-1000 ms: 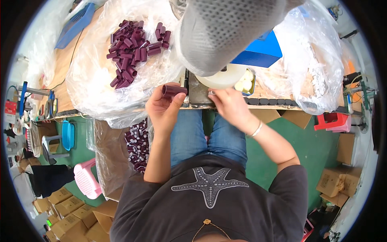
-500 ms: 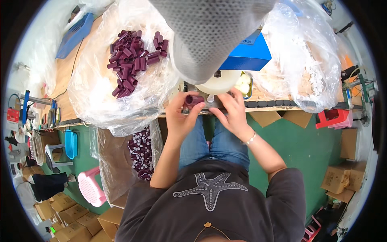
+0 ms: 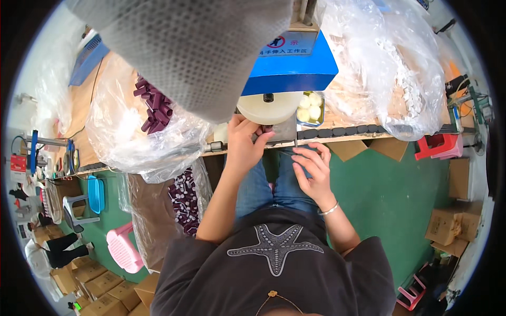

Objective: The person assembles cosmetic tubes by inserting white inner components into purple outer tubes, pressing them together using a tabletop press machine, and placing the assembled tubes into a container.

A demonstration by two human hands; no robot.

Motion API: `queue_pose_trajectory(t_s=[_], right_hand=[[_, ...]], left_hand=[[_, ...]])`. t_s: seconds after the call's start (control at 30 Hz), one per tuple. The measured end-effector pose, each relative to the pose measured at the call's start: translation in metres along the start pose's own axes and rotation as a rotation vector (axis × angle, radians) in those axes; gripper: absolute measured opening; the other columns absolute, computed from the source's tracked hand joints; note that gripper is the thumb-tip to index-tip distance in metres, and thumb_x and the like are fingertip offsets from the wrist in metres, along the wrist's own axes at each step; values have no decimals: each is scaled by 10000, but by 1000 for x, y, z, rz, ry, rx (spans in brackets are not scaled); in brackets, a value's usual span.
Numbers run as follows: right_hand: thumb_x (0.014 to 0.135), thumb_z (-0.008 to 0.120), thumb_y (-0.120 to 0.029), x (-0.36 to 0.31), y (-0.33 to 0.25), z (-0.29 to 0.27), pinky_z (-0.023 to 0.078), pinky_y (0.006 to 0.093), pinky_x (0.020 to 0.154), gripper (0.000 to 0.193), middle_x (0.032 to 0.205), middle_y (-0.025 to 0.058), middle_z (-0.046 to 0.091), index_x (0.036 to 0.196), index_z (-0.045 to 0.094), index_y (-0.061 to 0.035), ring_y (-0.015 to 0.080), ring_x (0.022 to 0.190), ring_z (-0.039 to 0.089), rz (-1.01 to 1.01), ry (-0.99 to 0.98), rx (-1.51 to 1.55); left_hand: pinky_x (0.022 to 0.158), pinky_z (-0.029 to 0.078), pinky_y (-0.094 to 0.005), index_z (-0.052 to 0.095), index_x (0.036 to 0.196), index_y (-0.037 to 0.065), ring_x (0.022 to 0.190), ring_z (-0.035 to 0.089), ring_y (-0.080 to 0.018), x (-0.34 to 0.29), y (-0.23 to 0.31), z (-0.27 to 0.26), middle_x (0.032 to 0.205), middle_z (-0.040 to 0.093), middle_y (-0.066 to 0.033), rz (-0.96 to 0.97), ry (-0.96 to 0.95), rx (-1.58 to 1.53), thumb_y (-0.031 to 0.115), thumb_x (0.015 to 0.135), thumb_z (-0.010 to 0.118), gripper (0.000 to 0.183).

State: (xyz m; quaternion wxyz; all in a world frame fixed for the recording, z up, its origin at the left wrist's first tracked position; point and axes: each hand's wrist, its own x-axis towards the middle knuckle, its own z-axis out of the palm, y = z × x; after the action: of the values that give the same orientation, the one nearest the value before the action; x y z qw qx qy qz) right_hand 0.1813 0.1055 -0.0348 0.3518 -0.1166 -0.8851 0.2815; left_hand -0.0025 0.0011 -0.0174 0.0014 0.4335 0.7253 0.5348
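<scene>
My left hand (image 3: pixel 243 141) reaches to the table edge and pinches a small maroon tube (image 3: pixel 266 129) just under the cream disc (image 3: pixel 268 107) of a blue machine (image 3: pixel 295 66). My right hand (image 3: pixel 312 169) hovers lower, over my lap, fingers spread and holding nothing. A pile of maroon tubes (image 3: pixel 153 105) lies on clear plastic to the left of the machine. A small tray of white round pieces (image 3: pixel 310 108) sits right of the disc.
A clear bag with more maroon tubes (image 3: pixel 184 197) hangs below the table edge. A big plastic bag of white pieces (image 3: pixel 400 68) lies at the right. Pink stool (image 3: pixel 121 247), blue stool (image 3: pixel 96 192), red stool (image 3: pixel 435 146), cardboard boxes (image 3: pixel 79 274) on the green floor.
My left hand carried the maroon tube from the left to under the cream disc. My right hand came off the table edge and dropped toward my lap.
</scene>
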Motion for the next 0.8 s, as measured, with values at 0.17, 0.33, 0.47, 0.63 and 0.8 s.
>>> queue_pose_trajectory(t_s=[0.17,0.33,0.47,0.63,0.8], right_hand=[[747,730,-62,-2,-1,3,404,393,844,158,1068,15,684,900,706,-97,299,1093,512,-6,-50,42],[739,734,-72,-4,-1,8,362,379,890,170,1073,-11,674,902,702,-108,284,1107,510,-6,-64,56],[728,742,-65,0,3,-4,383,394,907,180,1057,2,678,901,699,-96,290,1087,527,-29,-28,29],[758,711,2,31,49,-72,481,383,833,206,1004,85,691,959,689,-35,269,917,618,-75,334,-124],[867,651,-52,62,151,-155,490,260,753,182,976,101,694,1041,673,-3,157,838,632,276,875,2]], left_hand=[[811,268,-374,694,872,126,836,484,-182,-5,13,1,672,567,70,16,37,167,135,688,781,204],[800,256,-391,671,842,134,865,485,-153,-17,5,17,659,538,85,28,210,300,178,677,801,215],[834,252,-418,646,920,132,917,483,-194,-14,6,17,704,549,69,20,161,363,228,668,818,319],[843,287,-452,647,1006,118,979,483,-275,-11,13,7,847,612,4,66,131,312,253,668,825,406],[887,403,-387,677,1073,41,993,530,-307,-13,7,4,1010,701,-64,103,87,357,39,708,733,369]])
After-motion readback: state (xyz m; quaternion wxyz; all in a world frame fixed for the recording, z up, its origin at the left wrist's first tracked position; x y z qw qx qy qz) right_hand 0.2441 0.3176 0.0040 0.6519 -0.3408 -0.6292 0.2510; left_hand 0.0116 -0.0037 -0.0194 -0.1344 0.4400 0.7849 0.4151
